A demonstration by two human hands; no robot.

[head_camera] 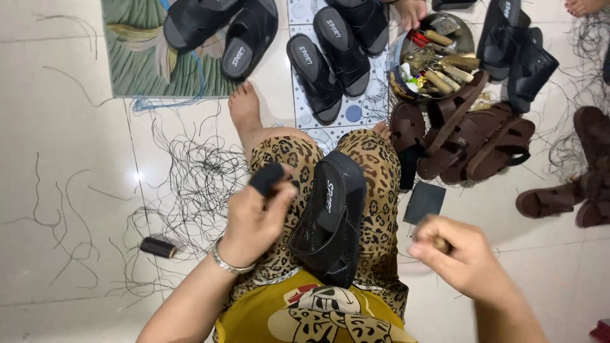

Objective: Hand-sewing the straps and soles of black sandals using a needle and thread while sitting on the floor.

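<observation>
Far left of our left hand, a black thread spool (157, 248) lies on the floor (57, 209) w/ loose black thread (190, 184) tangled around it. Our left hand (254, 222) is closed, fingers curled together; a black wrap covers the index finger (267, 178), a silver bangle (230, 263) sits on the wrist. Whether it pinches anything, we can't tell. Just right of that hand, touching the fingertips, a black sandal (330, 219) rests sole-up-ish on our lap, on the leopard-print cloth (375, 171), tilted lengthwise along the thigh. Right of the sandal, well apart from it, our right hand (460, 254) is clenched on a small brown handle (440, 243); only its end shows btwn the fingers. Just above that hand a dark square patch (424, 202) lies on the floor. Further up from the grip: black sandals (330, 57) on a mat, a round tin (432, 57) of tools, brown sandals (470, 136) piled beside it. More brown ones (572, 190) at far right.
</observation>
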